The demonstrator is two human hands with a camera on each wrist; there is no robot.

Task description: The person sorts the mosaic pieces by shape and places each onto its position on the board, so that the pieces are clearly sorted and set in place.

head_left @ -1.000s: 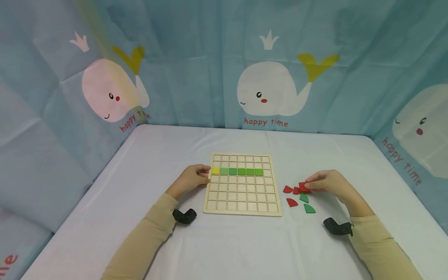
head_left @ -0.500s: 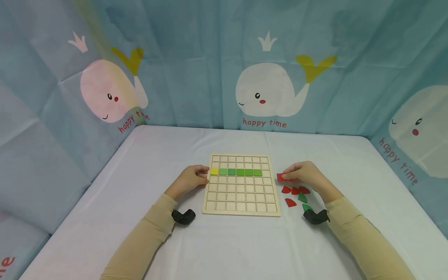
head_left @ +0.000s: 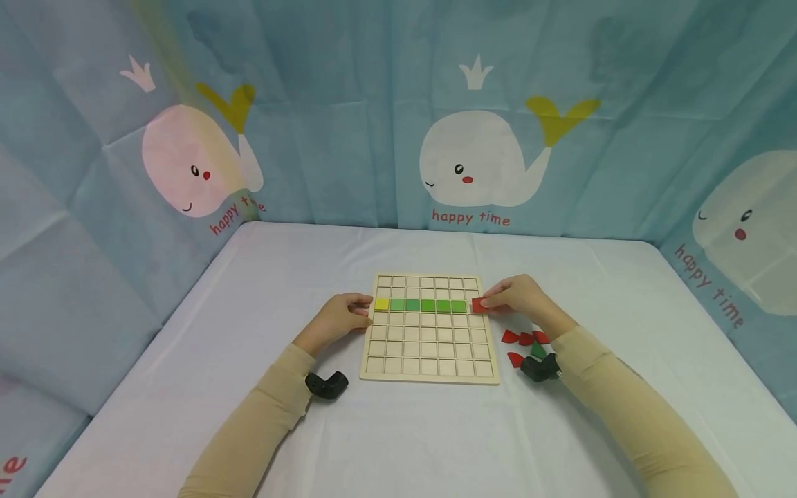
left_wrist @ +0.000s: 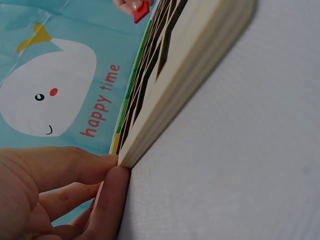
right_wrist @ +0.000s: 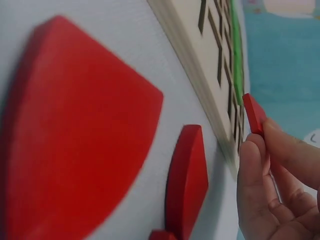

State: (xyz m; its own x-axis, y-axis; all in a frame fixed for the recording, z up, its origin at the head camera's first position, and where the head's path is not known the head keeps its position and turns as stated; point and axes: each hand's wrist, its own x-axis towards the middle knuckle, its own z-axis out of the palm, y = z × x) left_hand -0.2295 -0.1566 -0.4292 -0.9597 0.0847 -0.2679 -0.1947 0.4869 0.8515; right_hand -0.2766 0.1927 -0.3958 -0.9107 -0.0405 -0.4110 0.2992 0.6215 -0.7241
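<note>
Left hand (head_left: 336, 321) pinches the near edge of the board (head_left: 412, 333); right hand (head_left: 519, 296) pinches a red tile (head_left: 478, 306) at the opposite edge, unseated. Six tiles (head_left: 427, 306) set between hands, row's end cell unfilled. Wedges (head_left: 525, 338) lie on surface (head_left: 436, 436) by right wrist, unplaced

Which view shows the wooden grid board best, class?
The head view: it shows nearly the whole wooden grid board from above, with its row of coloured squares. The left wrist view shows it cropped and slanted, pinched by the left hand; the right wrist view, likewise only a slanted part.
</note>
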